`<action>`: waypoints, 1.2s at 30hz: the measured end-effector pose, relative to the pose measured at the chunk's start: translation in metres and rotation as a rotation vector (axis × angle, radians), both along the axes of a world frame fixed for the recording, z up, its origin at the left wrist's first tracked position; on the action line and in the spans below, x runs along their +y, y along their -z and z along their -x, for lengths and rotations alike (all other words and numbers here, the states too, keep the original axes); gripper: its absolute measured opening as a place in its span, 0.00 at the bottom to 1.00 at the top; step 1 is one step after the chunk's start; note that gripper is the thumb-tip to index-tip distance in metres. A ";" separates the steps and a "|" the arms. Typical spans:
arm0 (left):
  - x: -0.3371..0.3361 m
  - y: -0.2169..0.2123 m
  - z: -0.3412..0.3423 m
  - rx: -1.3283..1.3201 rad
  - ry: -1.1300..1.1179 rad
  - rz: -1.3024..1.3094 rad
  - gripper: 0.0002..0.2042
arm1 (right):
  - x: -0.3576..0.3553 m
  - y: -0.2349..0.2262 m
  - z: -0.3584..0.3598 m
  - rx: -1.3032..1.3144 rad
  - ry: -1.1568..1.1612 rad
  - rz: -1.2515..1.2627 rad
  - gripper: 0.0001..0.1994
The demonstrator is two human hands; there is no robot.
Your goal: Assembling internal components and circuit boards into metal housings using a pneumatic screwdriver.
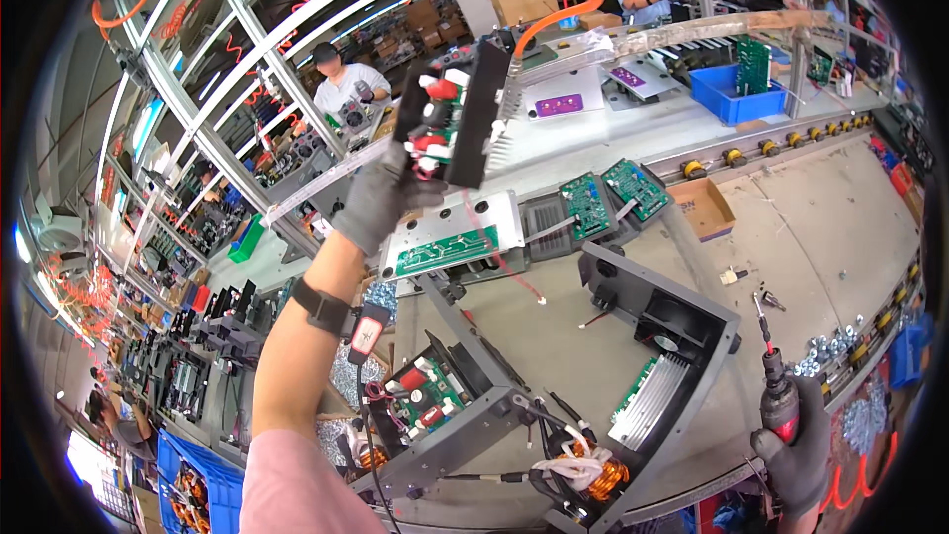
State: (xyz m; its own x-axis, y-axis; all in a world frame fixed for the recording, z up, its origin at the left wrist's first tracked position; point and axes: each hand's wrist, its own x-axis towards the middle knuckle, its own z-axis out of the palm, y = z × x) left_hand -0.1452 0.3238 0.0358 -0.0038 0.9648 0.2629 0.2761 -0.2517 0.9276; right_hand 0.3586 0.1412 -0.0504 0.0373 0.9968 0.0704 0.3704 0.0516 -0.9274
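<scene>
My gloved left hand (pixel 379 200) is raised over the bench, closed on the lower end of a circuit board module (pixel 478 124) with a black plate, red and white parts and silver fins. At the lower right my gloved right hand (pixel 799 460) is wrapped round a power screwdriver (pixel 780 398), its bit pointing up and away. Between them stands an open dark metal housing (pixel 707 376) with a fan, a silver finned heat sink (pixel 649 403) and an orange copper coil (pixel 605 478). To its left, another housing (pixel 445 440) holds a green board (pixel 432 394) and a second coil.
Beyond the housings lie a metal panel with a green board (pixel 450 250) and two green boards (pixel 588 206) on grey covers. An open cardboard box (pixel 704 210) and a blue bin (pixel 736 97) are farther right. Loose screws (pixel 830 348) lie near the screwdriver. Co-workers sit across the bench.
</scene>
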 end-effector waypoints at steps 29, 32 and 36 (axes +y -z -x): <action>-0.042 0.068 -0.181 0.341 0.383 0.587 0.20 | -0.007 0.028 -0.115 -0.323 -0.405 0.157 0.41; -0.044 0.078 -0.195 0.257 0.379 0.700 0.18 | 0.001 0.023 -0.113 -0.424 -0.450 0.259 0.49; -0.041 0.092 -0.202 0.351 0.430 0.618 0.18 | 0.008 0.010 -0.105 -0.556 -0.520 0.321 0.46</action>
